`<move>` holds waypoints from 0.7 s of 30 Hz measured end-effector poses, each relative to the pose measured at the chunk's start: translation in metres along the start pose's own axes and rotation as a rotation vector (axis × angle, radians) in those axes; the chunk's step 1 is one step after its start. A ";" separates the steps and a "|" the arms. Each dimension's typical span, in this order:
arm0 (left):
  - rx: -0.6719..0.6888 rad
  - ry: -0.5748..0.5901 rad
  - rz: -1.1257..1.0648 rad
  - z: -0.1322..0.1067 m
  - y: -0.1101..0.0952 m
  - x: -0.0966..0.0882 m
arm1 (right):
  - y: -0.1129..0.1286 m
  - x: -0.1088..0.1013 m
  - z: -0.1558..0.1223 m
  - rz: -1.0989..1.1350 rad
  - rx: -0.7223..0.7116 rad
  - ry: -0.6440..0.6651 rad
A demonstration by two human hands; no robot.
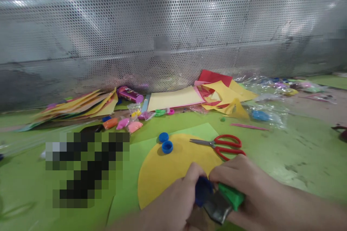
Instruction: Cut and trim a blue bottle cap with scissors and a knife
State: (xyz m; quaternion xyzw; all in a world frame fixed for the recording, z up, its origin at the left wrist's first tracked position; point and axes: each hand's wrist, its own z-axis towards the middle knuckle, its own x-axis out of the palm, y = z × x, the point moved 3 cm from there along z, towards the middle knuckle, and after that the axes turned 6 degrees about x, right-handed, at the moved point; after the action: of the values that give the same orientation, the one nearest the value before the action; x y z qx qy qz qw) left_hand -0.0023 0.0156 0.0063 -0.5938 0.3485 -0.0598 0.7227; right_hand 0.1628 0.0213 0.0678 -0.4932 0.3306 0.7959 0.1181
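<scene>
My left hand (187, 189) is closed around a dark blue round cap (203, 190), close to the camera. My right hand (241, 177) grips a green tool (231, 195) with a dark, shiny flat end, like a cutter; its exact kind is blurred. That flat end lies close against the cap; whether they touch I cannot tell. Beneath both hands lies a yellow paper circle (165, 173) on a light green sheet (124, 187). Two blue bottle caps (167, 147) rest near its upper edge. Red-handled scissors (227, 146) lie just beyond my right hand, blades pointing left.
A perforated metal panel (173, 36) borders the table's back. Before it are fanned coloured papers (81, 106), a purple tube (130, 94), a cream sheet (173, 98), yellow scraps (225, 92) and small clay packets (123, 123). A pink stick (249, 127) lies right; pixelated dark objects (92, 169) lie left.
</scene>
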 end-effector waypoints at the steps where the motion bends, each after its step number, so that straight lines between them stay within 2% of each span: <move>1: 0.004 0.007 -0.011 -0.001 -0.003 0.000 | -0.001 -0.001 0.001 0.004 -0.001 -0.021; 5: 0.015 0.019 -0.055 -0.004 -0.015 -0.004 | -0.003 -0.004 0.006 0.017 0.012 -0.094; 8: -0.030 -0.043 -0.031 -0.005 -0.017 -0.010 | -0.004 -0.005 0.010 0.026 0.028 -0.097; 12: -0.020 -0.104 -0.005 -0.005 -0.019 -0.013 | -0.004 -0.006 0.009 0.035 0.063 -0.058; 21: 0.036 -0.012 0.012 -0.002 -0.023 -0.006 | -0.011 -0.006 0.012 0.080 0.137 0.092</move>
State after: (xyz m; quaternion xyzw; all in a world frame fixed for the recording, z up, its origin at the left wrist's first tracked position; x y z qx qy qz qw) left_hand -0.0007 0.0101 0.0290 -0.5790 0.3465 -0.0581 0.7358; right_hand 0.1630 0.0377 0.0723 -0.5062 0.4087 0.7523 0.1042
